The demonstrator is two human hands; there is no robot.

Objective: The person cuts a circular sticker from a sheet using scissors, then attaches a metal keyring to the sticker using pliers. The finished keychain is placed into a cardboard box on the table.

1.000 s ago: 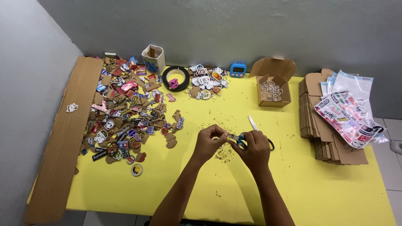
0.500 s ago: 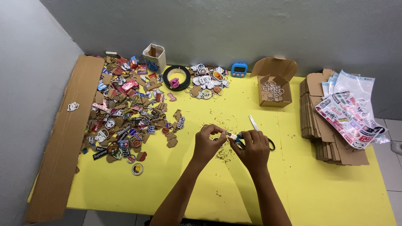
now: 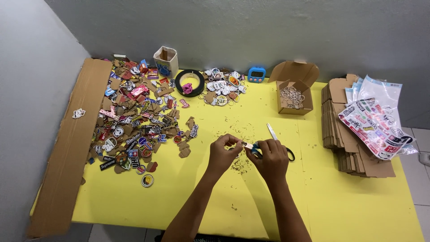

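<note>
My left hand (image 3: pixel 224 154) and my right hand (image 3: pixel 272 160) meet over the middle of the yellow table (image 3: pixel 340 210). Between the fingertips sits a small pale piece (image 3: pixel 247 145), pinched by my left hand. My right hand is closed around a small blue tool (image 3: pixel 256 150) that touches the piece. Scissors (image 3: pixel 273 133) lie on the table just behind my right hand, their black handle partly hidden by it. Tiny brown scraps (image 3: pixel 239 166) are scattered under the hands.
A big heap of sticker-covered cardboard cutouts (image 3: pixel 134 121) covers the left side, beside a long cardboard sheet (image 3: pixel 71 148). At the back stand a small cup-like box (image 3: pixel 165 60), a tape roll (image 3: pixel 189 82), finished pieces (image 3: pixel 221 87), a blue timer (image 3: pixel 256 74) and an open box of metal rings (image 3: pixel 292 95). Flat cardboard boxes (image 3: pixel 347 148) and sticker sheets (image 3: pixel 374 123) lie at the right.
Both hands stay together at the table's middle; only the fingers shift slightly around the small piece. Nothing else on the table has moved.
</note>
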